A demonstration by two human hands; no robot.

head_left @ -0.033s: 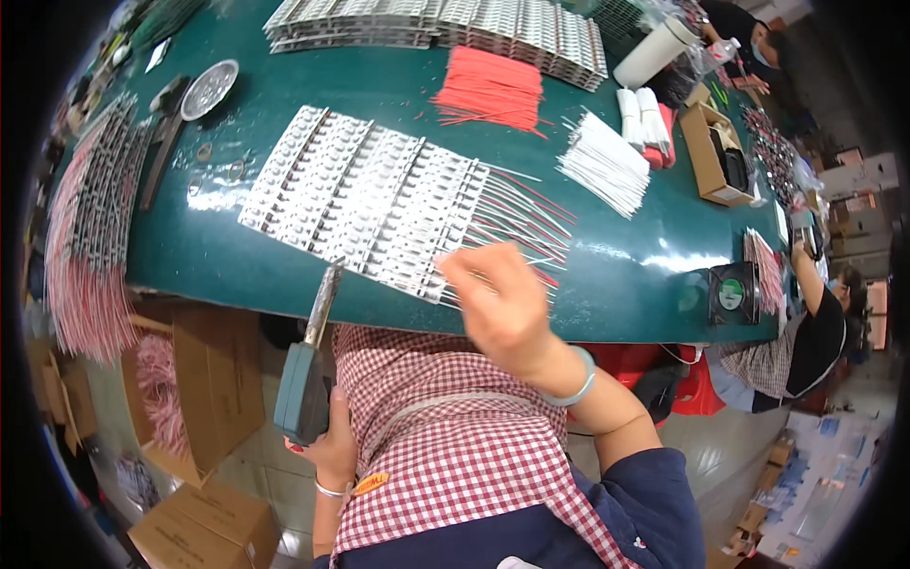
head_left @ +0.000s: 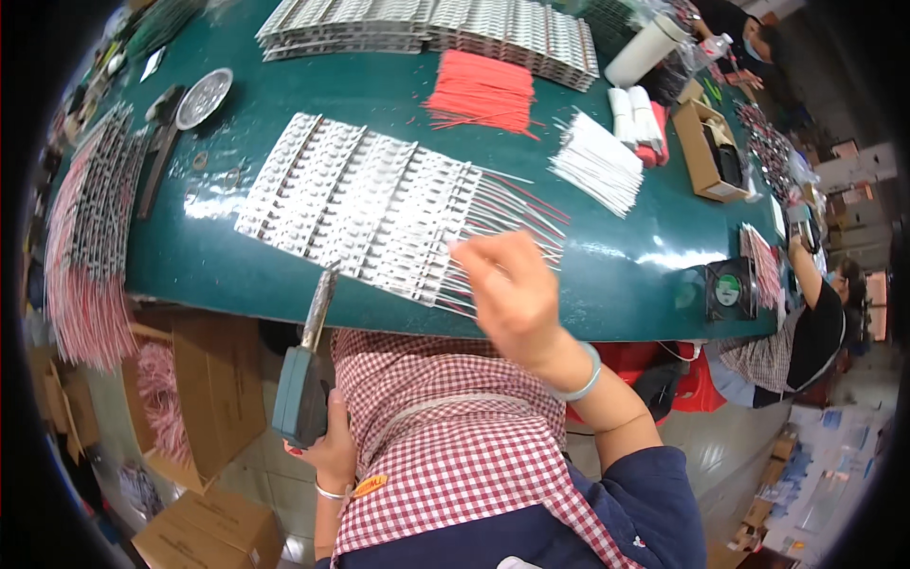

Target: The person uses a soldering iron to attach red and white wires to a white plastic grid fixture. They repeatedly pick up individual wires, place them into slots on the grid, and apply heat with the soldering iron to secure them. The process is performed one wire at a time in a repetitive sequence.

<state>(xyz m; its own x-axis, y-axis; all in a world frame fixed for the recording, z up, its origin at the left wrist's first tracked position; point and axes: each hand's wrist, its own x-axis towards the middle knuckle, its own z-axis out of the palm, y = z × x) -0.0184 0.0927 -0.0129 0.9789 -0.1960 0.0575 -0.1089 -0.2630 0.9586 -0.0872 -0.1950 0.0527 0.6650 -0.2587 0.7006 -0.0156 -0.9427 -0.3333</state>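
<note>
My left hand (head_left: pixel 330 444), low at the front of the table, is wrapped round the grip of a dark green soldering gun (head_left: pixel 300 391). The metal barrel points up, and its tip reaches the near edge of a white panel of small circuit boards (head_left: pixel 355 209). Red and white wires (head_left: pixel 517 213) stick out from the panel's right side. Over those wires, by the panel's right edge, my right hand (head_left: pixel 517 294) is closed in a pinch. Whatever the fingertips hold is too small to make out.
Stacked panels (head_left: pixel 427 28) line the far side. Red wires (head_left: pixel 482 90) and white wires (head_left: pixel 597 163) lie beyond the panel. At left are a metal dish (head_left: pixel 205 99) and wired panels (head_left: pixel 90 237). A cardboard box (head_left: pixel 709 156), a black spool (head_left: pixel 730 289) and co-workers are at right.
My right hand has shifted slightly right along the wires, still pinched. The soldering gun stays by the panel's near edge, and the whole view has moved a little.
</note>
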